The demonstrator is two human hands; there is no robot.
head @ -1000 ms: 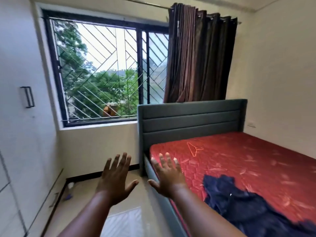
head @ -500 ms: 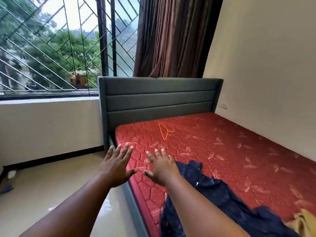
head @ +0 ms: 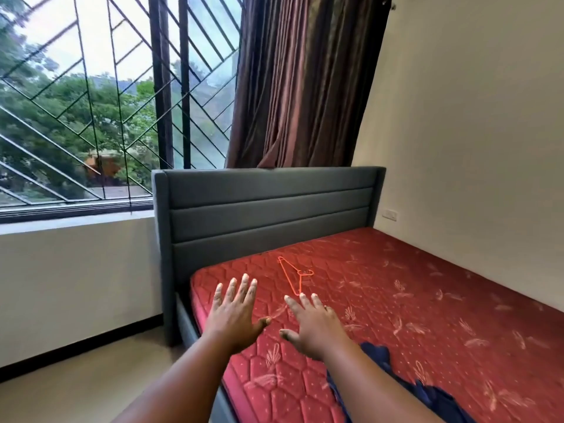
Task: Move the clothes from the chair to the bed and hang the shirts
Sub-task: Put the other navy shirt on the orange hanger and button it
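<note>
Item: orange hanger [head: 294, 274], flat on the mattress [head: 412, 288], just beyond your right hand [head: 311, 326], long axis running away. Both hands spread, empty; left hand [head: 233, 315] farther. Navy garment [head: 427, 392] behind right wrist.

Bed [head: 427, 300] against right wall [head: 473, 117], headboard [head: 265, 206] below window [head: 91, 102].
Hanger [head: 294, 274] on mattress near headboard; clothes [head: 427, 389] on mattress at near right edge. Left hand [head: 233, 315] and right hand [head: 314, 325] side by side above near left corner, before hanger. Curtain [head: 305, 80] behind headboard; floor [head: 76, 377] left of bed.
</note>
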